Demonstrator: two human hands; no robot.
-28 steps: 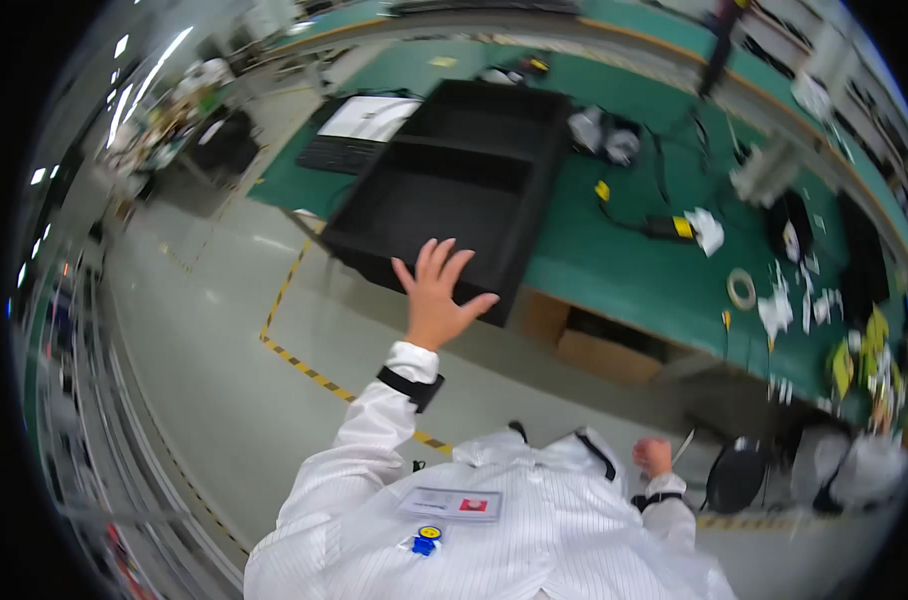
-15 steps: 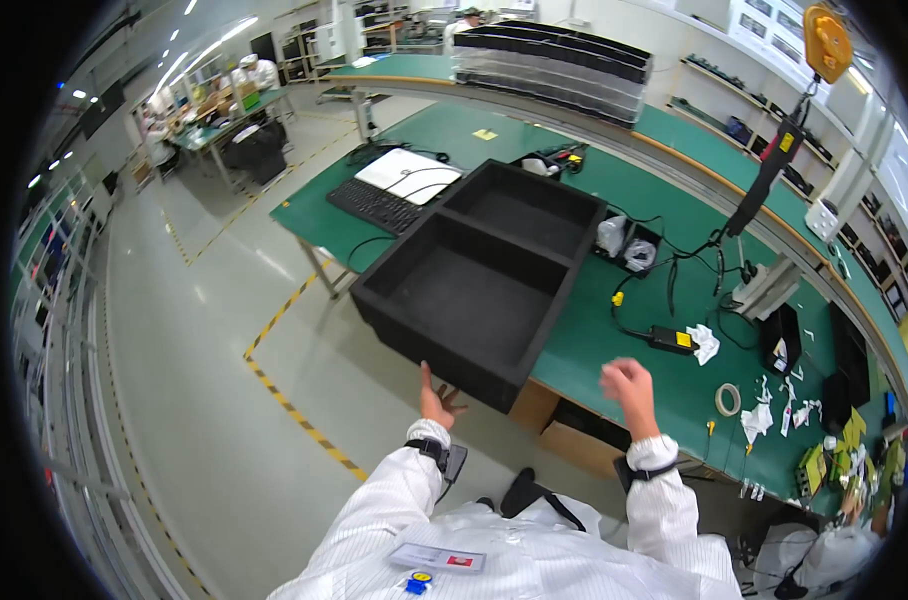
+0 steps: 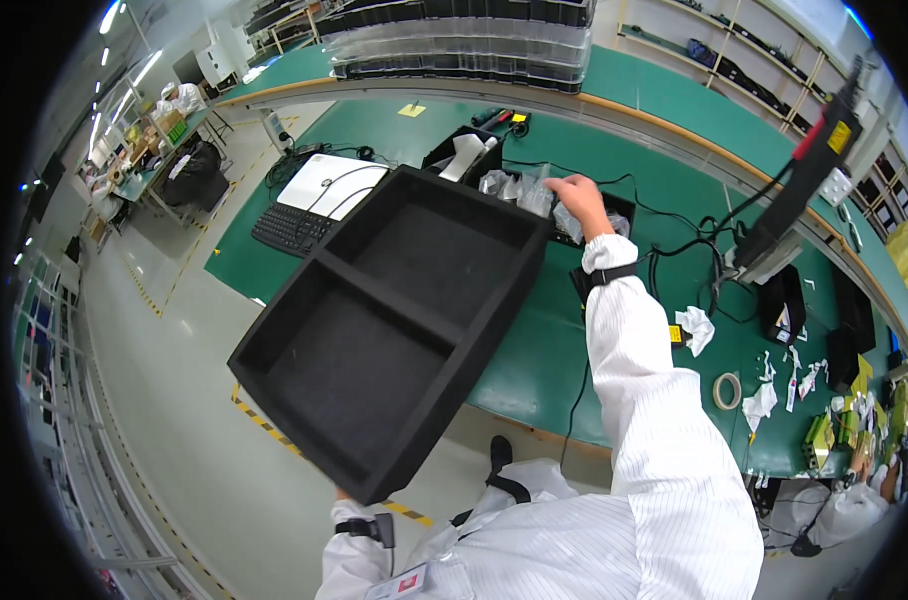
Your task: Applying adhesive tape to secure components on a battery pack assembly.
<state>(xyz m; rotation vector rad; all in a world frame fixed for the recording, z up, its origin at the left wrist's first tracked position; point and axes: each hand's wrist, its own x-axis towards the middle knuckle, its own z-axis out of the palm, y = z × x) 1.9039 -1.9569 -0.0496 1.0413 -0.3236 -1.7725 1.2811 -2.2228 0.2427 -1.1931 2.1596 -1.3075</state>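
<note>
Black at mid-frame, the tray (image 3: 389, 300) reached only partway past the counter (image 3: 534, 370); left hand (image 3: 343, 494) mostly hidden, right hand (image 3: 581, 205) half-curled, their holds I couldn't tell

Lit brightly from white ceiling tubes (image 3: 146, 67) far left of the right fingers (image 3: 564, 186). Glints on clear crinkled plastic bags (image 3: 532, 195) beside them; darkens inside the matte black, two-compartment rectangular tray (image 3: 394, 298) to their lower left. Curves straight edges more, farther from the fingers, fading to black.

Black tray (image 3: 392, 300), green tabletop (image 3: 534, 370)
</note>
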